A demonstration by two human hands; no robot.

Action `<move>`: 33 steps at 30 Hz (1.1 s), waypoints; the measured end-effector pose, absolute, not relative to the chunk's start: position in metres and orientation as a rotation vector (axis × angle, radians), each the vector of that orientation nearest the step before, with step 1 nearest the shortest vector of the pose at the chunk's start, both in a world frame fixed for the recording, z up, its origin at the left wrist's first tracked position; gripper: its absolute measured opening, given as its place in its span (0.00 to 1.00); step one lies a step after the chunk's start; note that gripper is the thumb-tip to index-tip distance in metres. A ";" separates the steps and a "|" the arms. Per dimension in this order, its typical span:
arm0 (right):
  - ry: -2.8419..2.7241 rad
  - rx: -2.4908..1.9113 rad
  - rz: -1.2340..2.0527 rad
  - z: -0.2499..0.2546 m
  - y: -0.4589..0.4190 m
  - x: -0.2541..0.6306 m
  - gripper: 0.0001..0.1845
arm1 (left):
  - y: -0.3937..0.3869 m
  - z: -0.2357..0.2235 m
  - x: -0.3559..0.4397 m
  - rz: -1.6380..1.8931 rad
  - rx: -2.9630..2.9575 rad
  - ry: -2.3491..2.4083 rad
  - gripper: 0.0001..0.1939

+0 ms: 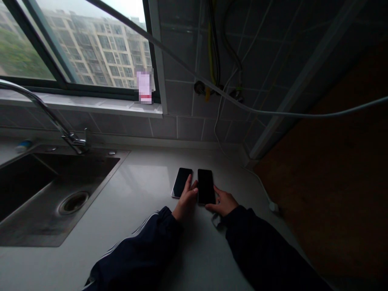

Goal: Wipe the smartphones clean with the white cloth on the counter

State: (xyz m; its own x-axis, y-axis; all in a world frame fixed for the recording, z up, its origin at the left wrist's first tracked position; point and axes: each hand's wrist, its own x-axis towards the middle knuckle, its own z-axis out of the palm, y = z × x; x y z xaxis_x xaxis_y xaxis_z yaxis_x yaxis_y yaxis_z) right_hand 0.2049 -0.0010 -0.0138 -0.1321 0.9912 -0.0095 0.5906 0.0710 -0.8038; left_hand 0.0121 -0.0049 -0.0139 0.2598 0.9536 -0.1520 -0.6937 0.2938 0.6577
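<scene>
I have two smartphones side by side on the white desk (142, 190), both face-up with dark, unlit screens. The left smartphone (181, 182), with a pale metal edge, sits angled, its top leaning right. The right smartphone (206, 186) lies nearly straight, just beside it.
</scene>
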 end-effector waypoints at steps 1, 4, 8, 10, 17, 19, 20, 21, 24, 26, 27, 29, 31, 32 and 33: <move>-1.795 -1.567 0.896 -0.016 -0.001 0.206 0.43 | -0.004 -0.013 0.013 1.192 0.519 0.589 0.55; -1.799 -1.586 0.814 -0.022 0.001 0.208 0.43 | -0.004 -0.010 0.014 1.208 0.521 0.561 0.54; -1.775 -1.587 0.831 -0.024 0.005 0.212 0.40 | -0.003 -0.011 0.013 1.217 0.539 0.579 0.48; -1.742 -1.611 0.843 -0.023 0.008 0.213 0.40 | -0.002 -0.013 0.011 1.244 0.597 0.628 0.43; -1.584 -1.613 0.702 -0.011 0.016 0.217 0.30 | 0.004 -0.001 -0.006 1.468 1.249 0.936 0.24; -1.568 -1.583 0.669 -0.007 0.016 0.218 0.25 | 0.007 0.004 -0.012 1.559 1.365 1.007 0.20; -1.565 -1.566 0.655 -0.004 0.016 0.218 0.25 | 0.009 0.005 -0.015 1.598 1.421 1.062 0.19; -1.564 -1.552 0.640 -0.002 0.015 0.218 0.25 | 0.011 0.006 -0.018 1.625 1.474 1.125 0.19; -1.562 -1.524 0.613 0.001 0.012 0.216 0.27 | 0.016 0.006 -0.026 1.576 1.682 1.362 0.24; -1.563 -1.513 0.613 0.002 0.010 0.214 0.28 | 0.018 0.007 -0.028 1.418 1.820 1.524 0.29; -1.565 -1.507 0.618 0.002 0.010 0.213 0.28 | 0.018 0.009 -0.029 1.310 1.868 1.597 0.33; -1.574 -1.493 0.634 0.001 0.010 0.212 0.27 | 0.018 0.013 -0.027 1.071 1.916 1.721 0.41; -1.589 -1.479 0.656 -0.001 0.010 0.210 0.26 | 0.019 0.020 -0.023 0.839 1.934 1.829 0.48; -1.597 -1.473 0.667 -0.002 0.011 0.210 0.26 | 0.020 0.024 -0.022 0.737 1.942 1.885 0.49; -1.604 -1.467 0.676 -0.003 0.011 0.209 0.25 | 0.021 0.028 -0.020 0.660 1.947 1.930 0.49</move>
